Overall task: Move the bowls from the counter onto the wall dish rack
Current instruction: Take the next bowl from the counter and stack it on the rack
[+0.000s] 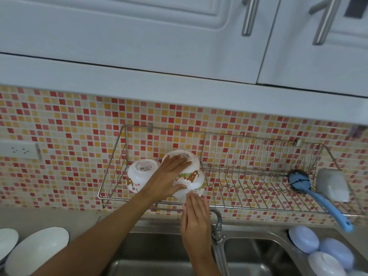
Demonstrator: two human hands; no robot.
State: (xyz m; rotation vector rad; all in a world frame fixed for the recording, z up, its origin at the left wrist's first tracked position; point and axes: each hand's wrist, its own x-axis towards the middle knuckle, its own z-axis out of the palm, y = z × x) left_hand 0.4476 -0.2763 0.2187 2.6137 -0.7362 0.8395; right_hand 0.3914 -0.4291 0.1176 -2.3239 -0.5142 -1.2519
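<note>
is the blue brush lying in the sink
No, the blue brush lies at the right end of the wall dish rack, its handle poking out over the rack's front edge, above the sink.

Upturned printed bowls (pixel 187 176) on rack (pixel 249 208)

Glossy white bowls (pixel 190 176), shiny metal wire rack (pixel 249 200).

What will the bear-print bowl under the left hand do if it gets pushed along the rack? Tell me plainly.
The bear-print bowl lies upside down on the wire rack, so it would likely rock or catch on the wires rather than glide. Its glossy white surface looks slippery. The left hand lies spread on top and the right hand touches its rim, suggesting it needs steadying.
</note>
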